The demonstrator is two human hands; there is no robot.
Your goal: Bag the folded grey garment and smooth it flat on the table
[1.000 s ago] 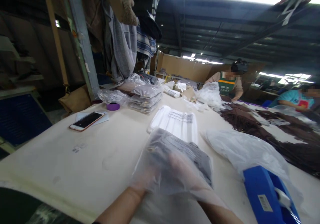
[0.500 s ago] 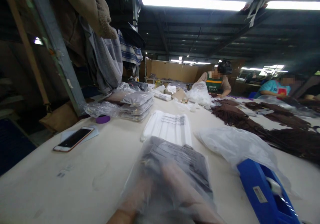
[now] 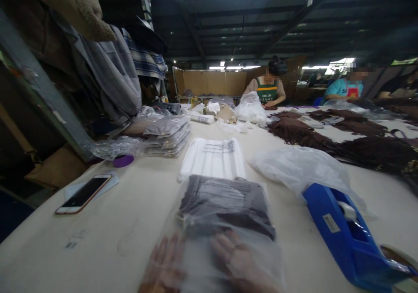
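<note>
A clear plastic bag with a folded dark grey-brown garment [image 3: 225,201] inside lies flat on the cream table [image 3: 140,210] right in front of me. My left hand [image 3: 165,264] and my right hand [image 3: 237,260] rest flat at the bag's near end. Their fingers are spread and show through the plastic film. I cannot tell whether the hands are inside the bag or under a loose flap. Neither hand grips anything.
A blue tape dispenser [image 3: 339,236] stands to the right, with a loose clear bag [image 3: 300,166] behind it. Beyond lie flat white bags [image 3: 212,162], a stack of packed bags [image 3: 166,134], a purple tape roll [image 3: 123,160] and a phone [image 3: 83,193]. Brown garments [image 3: 359,145] cover the right; two co-workers [image 3: 266,90] work at the far end.
The bagged garment was held tilted up; it now lies flat on the table. My hands have slid back to its near end and flattened. My view has lifted and shifted.
</note>
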